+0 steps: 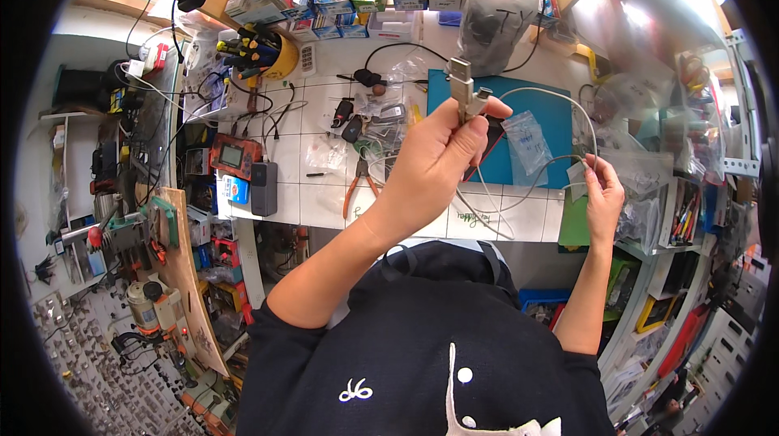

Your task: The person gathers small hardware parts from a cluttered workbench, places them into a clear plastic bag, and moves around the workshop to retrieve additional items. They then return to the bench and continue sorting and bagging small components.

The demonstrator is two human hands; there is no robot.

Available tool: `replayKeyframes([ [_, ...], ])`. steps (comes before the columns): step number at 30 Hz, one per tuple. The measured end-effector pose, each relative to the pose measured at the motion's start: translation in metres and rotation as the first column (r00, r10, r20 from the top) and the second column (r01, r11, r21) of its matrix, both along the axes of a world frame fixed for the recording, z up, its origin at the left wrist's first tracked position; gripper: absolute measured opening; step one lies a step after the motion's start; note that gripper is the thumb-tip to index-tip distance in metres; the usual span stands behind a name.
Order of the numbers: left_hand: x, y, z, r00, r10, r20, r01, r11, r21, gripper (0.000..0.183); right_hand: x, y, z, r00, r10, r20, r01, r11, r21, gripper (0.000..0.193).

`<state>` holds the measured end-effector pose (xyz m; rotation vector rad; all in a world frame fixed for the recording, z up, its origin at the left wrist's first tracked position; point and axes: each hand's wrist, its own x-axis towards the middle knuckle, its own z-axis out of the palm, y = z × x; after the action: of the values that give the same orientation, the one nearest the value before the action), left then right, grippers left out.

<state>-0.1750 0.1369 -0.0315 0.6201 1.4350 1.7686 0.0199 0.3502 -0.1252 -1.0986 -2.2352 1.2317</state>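
My left hand (442,152) is raised over the bench, closed around the end of a USB cable. A metal USB plug (461,83) sticks up from its fingers, with a smaller dark-tipped connector (482,94) beside it. From there the pale grey cable (593,115) arcs to the right and hangs in loose loops. Lower at the right, my right hand (603,197) pinches a stretch of it between thumb and fingers. Behind my left hand lie a blue mat (558,132), a small clear zip bag (527,144) and a partly hidden dark, red-edged object.
Orange-handled pliers (361,183), dark key fobs (351,128), a black box-shaped device (263,189) and a red device with a screen (236,155) lie to the left. Farther back stand a yellow tool holder (283,59), a stuffed plastic bag (497,22) and rows of small boxes.
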Motion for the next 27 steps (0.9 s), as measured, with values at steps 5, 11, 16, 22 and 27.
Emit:
replayKeyframes([
  [5,0.003,-0.004,0.007,0.999,-0.001,0.035,-0.001,0.999,0.05,0.024,-0.012,-0.006,0.016,0.99,-0.091,-0.104,0.12,0.94,0.319,0.023],
  [11,0.003,-0.001,0.007,0.991,-0.071,0.114,0.032,0.949,0.314,0.036,-0.011,-0.045,0.061,0.985,0.158,-0.073,-0.168,0.973,-0.158,0.02],
  [16,0.018,0.004,0.004,0.933,-0.145,0.329,-0.028,0.883,0.469,0.034,-0.04,-0.138,0.065,0.777,0.152,-0.611,-0.626,0.084,-0.775,0.043],
  [22,0.025,-0.046,0.016,0.929,-0.208,0.307,0.027,0.864,0.503,0.03,-0.071,-0.139,0.062,0.645,-0.733,-0.214,-0.643,-0.37,-0.671,0.031],
  [27,-0.031,-0.15,0.059,0.95,0.105,0.293,-0.264,0.77,0.581,0.012,-0.037,-0.09,0.072,0.51,-0.773,-0.377,-0.713,-0.134,-0.688,0.031],
])
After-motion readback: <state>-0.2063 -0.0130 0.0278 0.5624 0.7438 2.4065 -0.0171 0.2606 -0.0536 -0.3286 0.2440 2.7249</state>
